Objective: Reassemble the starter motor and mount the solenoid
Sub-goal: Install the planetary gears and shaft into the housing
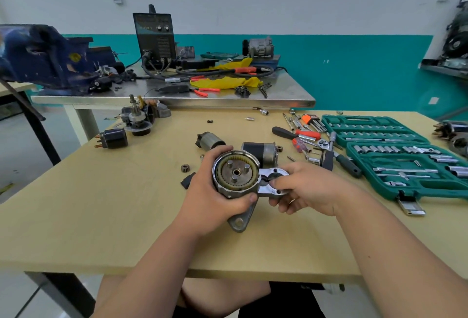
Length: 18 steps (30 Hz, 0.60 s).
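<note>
1. Fingers (222, 150) of the left hand (207, 196) curl round the gear housing (235, 173), holding it just above the surface (101, 216) with its open face up.
2. The right hand (309, 188) pinches the housing's side flange (266, 173) between thumb and fingers.
3. The step in hand looks like geartrain refitting: three carrier pins stand bare inside the ring gear.
4. Next would likely be the loose planet gears, one (185, 168) left of the hands and another (279, 149) beside the motor body (260, 152). Each needs a hand freed and careful seating.
5. A cylinder (210, 140) behind the hands, possibly the solenoid, lies unmounted.
6. The open green socket case (430, 187) holds sockets and bars in moulded slots, and some slots are vacant.
</note>
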Tool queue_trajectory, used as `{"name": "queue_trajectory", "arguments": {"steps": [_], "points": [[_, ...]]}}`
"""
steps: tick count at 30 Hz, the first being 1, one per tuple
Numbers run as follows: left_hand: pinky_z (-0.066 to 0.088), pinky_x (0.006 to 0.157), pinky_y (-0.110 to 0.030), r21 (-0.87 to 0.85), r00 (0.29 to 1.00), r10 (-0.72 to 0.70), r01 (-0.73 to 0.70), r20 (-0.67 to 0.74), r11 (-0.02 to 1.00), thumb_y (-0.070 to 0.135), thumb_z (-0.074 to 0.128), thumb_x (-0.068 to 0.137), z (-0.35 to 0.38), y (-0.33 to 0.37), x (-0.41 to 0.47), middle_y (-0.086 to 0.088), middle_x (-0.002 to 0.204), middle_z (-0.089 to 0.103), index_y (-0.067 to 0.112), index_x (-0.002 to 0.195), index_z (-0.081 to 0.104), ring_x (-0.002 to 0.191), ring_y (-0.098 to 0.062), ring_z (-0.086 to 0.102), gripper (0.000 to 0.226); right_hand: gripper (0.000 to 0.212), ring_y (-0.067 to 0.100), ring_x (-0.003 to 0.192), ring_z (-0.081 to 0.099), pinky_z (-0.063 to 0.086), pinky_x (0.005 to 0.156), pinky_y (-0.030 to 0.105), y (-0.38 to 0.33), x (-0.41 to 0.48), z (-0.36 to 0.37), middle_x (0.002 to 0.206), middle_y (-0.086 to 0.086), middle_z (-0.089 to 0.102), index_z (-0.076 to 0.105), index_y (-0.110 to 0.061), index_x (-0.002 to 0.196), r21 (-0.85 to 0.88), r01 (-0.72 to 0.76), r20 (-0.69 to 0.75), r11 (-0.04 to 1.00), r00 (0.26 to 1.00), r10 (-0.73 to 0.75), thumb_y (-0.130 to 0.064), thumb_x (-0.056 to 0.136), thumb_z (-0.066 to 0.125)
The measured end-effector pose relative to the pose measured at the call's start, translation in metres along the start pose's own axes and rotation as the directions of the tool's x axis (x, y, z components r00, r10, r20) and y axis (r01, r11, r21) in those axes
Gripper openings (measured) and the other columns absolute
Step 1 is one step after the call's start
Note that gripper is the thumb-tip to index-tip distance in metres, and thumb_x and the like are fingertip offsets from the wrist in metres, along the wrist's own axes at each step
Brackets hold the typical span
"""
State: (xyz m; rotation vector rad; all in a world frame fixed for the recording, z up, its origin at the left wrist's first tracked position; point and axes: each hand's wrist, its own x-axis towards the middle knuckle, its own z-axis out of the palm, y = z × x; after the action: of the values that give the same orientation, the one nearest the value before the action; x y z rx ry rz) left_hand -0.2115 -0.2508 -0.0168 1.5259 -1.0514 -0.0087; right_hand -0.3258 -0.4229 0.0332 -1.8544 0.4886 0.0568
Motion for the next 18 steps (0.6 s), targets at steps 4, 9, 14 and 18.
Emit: {"name": "queue_trajectory", "arguments": {"steps": [4, 9, 14, 18], "points": [[0.045, 0.093, -0.014, 0.019, 1.0, 0.015, -0.015, 0.014, 1.0, 0.034, 0.083, 0.056, 0.0019, 0.0012, -0.0007, 0.02, 0.116, 0.062, 0.036, 0.128, 0.044, 0.115, -0.006, 0.059, 0.081, 0.008, 0.017, 0.056, 0.06, 0.049, 0.056, 0.028, 0.0026, -0.0035, -0.0012, 0.071, 0.008, 0.07, 0.061, -0.01, 0.096, -0.034, 0.002, 0.007, 0.999, 1.0, -0.002, -0.013, 0.094, 0.055], [0.045, 0.093, -0.014, 0.003, 1.0, 0.012, -0.012, -0.005, 1.0, 0.035, 0.084, 0.056, -0.0005, -0.0002, -0.0011, 0.02, 0.118, 0.062, 0.039, 0.127, 0.045, 0.116, -0.006, 0.058, 0.081, 0.012, 0.015, 0.064, 0.067, 0.051, 0.059, 0.028, 0.004, -0.0039, 0.003, 0.079, 0.003, 0.074, 0.064, -0.015, 0.097, -0.083, 0.072, -0.063, 0.994, 0.995, -0.078, -0.017, 0.095, 0.052], [0.046, 0.094, -0.018, -0.029, 1.0, 0.008, -0.009, -0.014, 1.0, 0.033, 0.085, 0.057, -0.0037, -0.0031, -0.0017, 0.015, 0.118, 0.063, 0.036, 0.127, 0.045, 0.116, -0.011, 0.06, 0.081, 0.013, 0.012, 0.068, 0.071, 0.055, 0.059, 0.027, 0.0019, -0.005, 0.0029, 0.073, -0.006, 0.072, 0.066, -0.024, 0.093, -0.157, 0.126, -0.135, 0.98, 0.98, -0.148, -0.023, 0.094, 0.052], [0.044, 0.093, -0.014, -0.032, 1.0, -0.01, 0.01, 0.018, 0.999, 0.035, 0.085, 0.058, -0.0021, -0.0022, 0.0018, 0.018, 0.118, 0.062, 0.032, 0.13, 0.044, 0.117, -0.007, 0.058, 0.083, 0.015, 0.005, 0.077, 0.068, 0.057, 0.072, 0.032, -0.0009, -0.0054, 0.005, 0.088, -0.009, 0.07, 0.064, -0.031, 0.103, -0.304, 0.149, -0.195, 0.941, 0.957, -0.215, -0.028, 0.095, 0.051]]}}
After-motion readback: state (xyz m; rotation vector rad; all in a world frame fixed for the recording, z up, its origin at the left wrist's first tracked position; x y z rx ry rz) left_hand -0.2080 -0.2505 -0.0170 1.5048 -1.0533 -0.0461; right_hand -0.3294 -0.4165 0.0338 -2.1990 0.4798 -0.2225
